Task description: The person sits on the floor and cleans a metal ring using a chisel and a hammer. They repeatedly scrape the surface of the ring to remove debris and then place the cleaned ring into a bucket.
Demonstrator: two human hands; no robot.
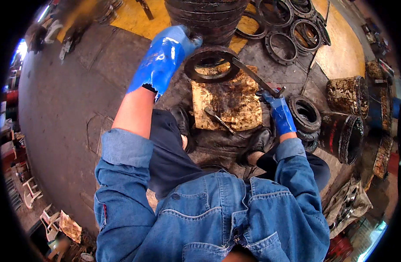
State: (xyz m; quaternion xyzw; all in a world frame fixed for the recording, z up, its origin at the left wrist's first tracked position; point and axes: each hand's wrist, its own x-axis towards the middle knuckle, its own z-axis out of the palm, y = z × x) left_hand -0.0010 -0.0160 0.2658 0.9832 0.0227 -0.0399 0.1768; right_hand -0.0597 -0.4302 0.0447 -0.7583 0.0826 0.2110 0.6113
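My left hand (176,41), in a blue rubber glove, is closed at the far left edge of a thick black ring (192,72), its fingertips partly hidden. The ring is tilted above a stained piece of cardboard (226,105), which shows through its hole. In my right hand (277,107), also blue-gloved, is a long flat metal bar (252,76) with a short crosspiece at the near end. Its far end touches the ring's right side. A small metal hand tool (219,120) lies on the cardboard between my feet.
A tall stack of dark rings (207,19) stands just beyond my left hand. Several flanged rings (281,48) lie at the far right. Beside my right hand are more stacked black rings (305,113), and dirty drums (346,96) stand farther right. Yellow sheeting (135,19) covers the far floor.
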